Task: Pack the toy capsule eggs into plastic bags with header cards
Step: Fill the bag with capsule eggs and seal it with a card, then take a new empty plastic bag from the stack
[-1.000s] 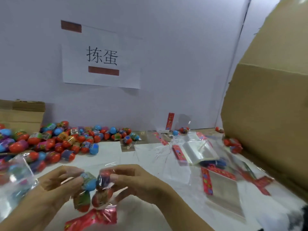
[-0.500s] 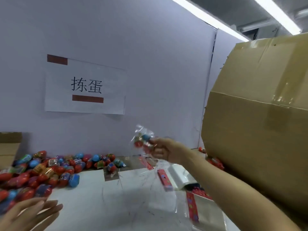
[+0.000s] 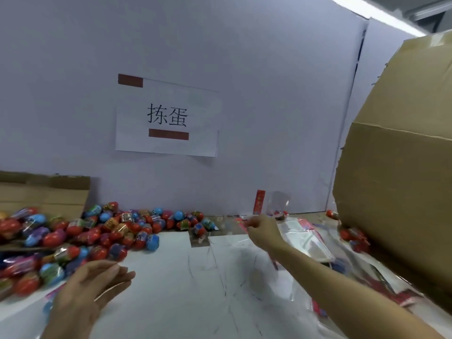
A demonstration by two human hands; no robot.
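Several red, blue and purple toy capsule eggs point(image 3: 115, 231) lie heaped on the left half of the white table point(image 3: 186, 285). A clear bag holding eggs point(image 3: 278, 207) with a red header card point(image 3: 259, 201) leans against the back wall. My right hand point(image 3: 263, 232) hovers just in front of and below that bag, fingers loosely curled, with nothing plainly in them. My left hand point(image 3: 93, 287) is at the near left beside the egg pile, fingers relaxed and empty. A stack of empty plastic bags point(image 3: 307, 238) lies right of my right hand.
A big cardboard box point(image 3: 396, 204) fills the right side, with a few eggs point(image 3: 352, 234) at its base. A low cardboard flap point(image 3: 46, 194) stands behind the egg pile. Red header cards point(image 3: 403, 298) and clear bags litter the near right. A paper sign point(image 3: 168, 118) hangs on the wall.
Both hands held the filled bag a second ago. My right hand carried it to the back wall and now sits below it, apart. My left hand stayed low at the left, empty.
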